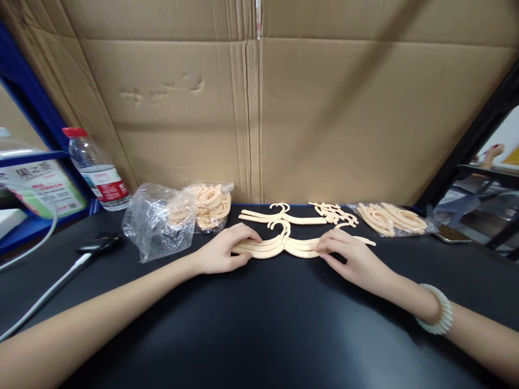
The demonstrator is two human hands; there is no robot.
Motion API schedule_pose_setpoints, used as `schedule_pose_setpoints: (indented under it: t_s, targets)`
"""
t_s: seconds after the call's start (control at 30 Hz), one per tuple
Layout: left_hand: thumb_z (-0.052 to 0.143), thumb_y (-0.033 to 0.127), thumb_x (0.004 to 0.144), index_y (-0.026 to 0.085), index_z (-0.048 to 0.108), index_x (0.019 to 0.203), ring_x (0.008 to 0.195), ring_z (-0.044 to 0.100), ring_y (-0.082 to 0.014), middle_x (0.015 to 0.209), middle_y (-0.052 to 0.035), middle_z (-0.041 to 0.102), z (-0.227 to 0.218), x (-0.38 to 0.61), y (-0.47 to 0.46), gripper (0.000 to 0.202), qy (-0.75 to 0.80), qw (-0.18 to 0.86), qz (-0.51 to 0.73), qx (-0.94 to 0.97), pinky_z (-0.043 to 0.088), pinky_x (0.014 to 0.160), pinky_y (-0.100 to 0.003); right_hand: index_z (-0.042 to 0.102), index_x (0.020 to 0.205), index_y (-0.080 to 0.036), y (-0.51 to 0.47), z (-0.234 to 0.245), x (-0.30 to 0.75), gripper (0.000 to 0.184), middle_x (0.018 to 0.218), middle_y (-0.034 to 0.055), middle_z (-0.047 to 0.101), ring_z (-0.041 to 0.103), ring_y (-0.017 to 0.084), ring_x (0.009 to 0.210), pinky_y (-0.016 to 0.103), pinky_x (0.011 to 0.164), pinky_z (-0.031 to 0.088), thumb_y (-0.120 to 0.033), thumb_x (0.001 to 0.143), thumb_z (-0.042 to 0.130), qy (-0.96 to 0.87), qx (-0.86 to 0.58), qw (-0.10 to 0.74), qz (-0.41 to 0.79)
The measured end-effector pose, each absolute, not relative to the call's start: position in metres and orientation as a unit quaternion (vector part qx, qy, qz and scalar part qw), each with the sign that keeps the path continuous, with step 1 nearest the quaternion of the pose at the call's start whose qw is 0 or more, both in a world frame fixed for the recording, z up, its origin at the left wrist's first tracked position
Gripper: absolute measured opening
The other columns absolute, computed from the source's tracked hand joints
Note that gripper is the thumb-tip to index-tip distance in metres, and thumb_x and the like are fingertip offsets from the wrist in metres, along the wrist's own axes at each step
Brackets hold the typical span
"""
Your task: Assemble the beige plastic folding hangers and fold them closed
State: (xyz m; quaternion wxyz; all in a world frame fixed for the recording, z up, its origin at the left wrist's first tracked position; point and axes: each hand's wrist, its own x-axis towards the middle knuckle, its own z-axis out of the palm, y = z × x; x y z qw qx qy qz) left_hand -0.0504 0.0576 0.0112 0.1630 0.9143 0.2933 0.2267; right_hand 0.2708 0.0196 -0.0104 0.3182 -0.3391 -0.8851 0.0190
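Observation:
Several cream-coloured clothes hangers lie stacked on the black table, their hooks pointing away from me. My left hand is closed over the left arms of this stack, thumb at the near edge and fingers across the top. On the other side my right hand pinches the right arms between thumb and fingers; a hanger tip sticks out beyond it. Just behind lie more assembled hangers, flat with their hooks upward. Loose hook pieces sit in a small heap to their right.
Clear plastic bags of hanger parts stand back left, beside a crumpled bag. Another bag and a phone lie at right. A bottle, a black device and its white cable are left. Cardboard walls the back.

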Motion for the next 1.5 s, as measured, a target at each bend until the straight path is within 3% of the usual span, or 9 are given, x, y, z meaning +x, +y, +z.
schedule_pose_setpoints:
  t_s: [0.43,0.63,0.8,1.07,1.3,1.5]
  targets:
    - [0.054,0.015,0.077,0.017,0.061,0.107,0.101,0.060,-0.0215,0.107,-0.0060,0.064,0.011,-0.050,0.058,0.030,0.310,0.140,0.233,0.911,0.047,0.091,-0.034,0.063,0.094,-0.019,0.020,-0.008,0.271,0.018,0.094,0.0084,0.065,0.057,0.021,0.091,0.038,0.082,0.050,-0.007,0.089,0.050,-0.895,-0.320,0.310,0.013]
    - [0.051,0.030,0.088,0.018,0.061,0.105,0.101,0.060,-0.0224,0.106,-0.0073,0.066,0.009,-0.051,0.059,0.024,0.345,0.124,0.261,0.893,0.048,0.091,-0.035,0.063,0.091,-0.020,0.019,-0.006,0.270,0.017,0.093,0.0078,0.064,0.056,0.021,0.091,0.038,0.082,0.049,-0.008,0.089,0.051,-0.895,-0.318,0.311,0.012]
    - [0.045,0.040,0.092,0.017,0.061,0.109,0.108,0.059,-0.0252,0.113,-0.0101,0.066,0.004,-0.053,0.066,0.033,0.401,0.109,0.275,0.867,0.047,0.096,-0.040,0.062,0.092,-0.020,0.017,-0.004,0.269,0.014,0.092,0.0078,0.064,0.056,0.021,0.091,0.037,0.082,0.049,-0.011,0.090,0.051,-0.893,-0.321,0.315,0.015]
    - [0.034,0.051,0.094,0.014,0.051,0.134,0.137,0.039,-0.0284,0.146,-0.0133,0.046,-0.002,-0.053,0.073,0.057,0.450,0.111,0.240,0.853,0.027,0.116,-0.046,0.064,0.093,-0.020,0.019,-0.003,0.271,0.015,0.091,0.0073,0.065,0.060,0.021,0.087,0.037,0.080,0.049,-0.013,0.089,0.052,-0.889,-0.322,0.325,-0.010]
    - [0.032,0.055,0.094,0.016,0.048,0.137,0.144,0.025,-0.0293,0.151,-0.0112,0.041,-0.001,-0.052,0.075,0.061,0.482,0.119,0.211,0.842,0.017,0.118,-0.053,0.064,0.090,-0.022,0.045,0.008,0.308,0.014,0.086,0.0064,0.069,0.061,0.023,0.084,0.039,0.076,0.049,-0.023,0.091,0.050,-0.833,-0.397,0.377,-0.079]
    - [0.032,0.050,0.095,0.016,0.055,0.128,0.134,0.042,-0.0260,0.139,-0.0120,0.052,0.001,-0.051,0.074,0.052,0.475,0.114,0.242,0.838,0.027,0.116,-0.046,0.066,0.090,-0.021,0.074,0.004,0.353,0.020,0.088,0.0076,0.072,0.063,0.026,0.084,0.042,0.077,0.049,-0.030,0.087,0.048,-0.798,-0.490,0.334,-0.109]
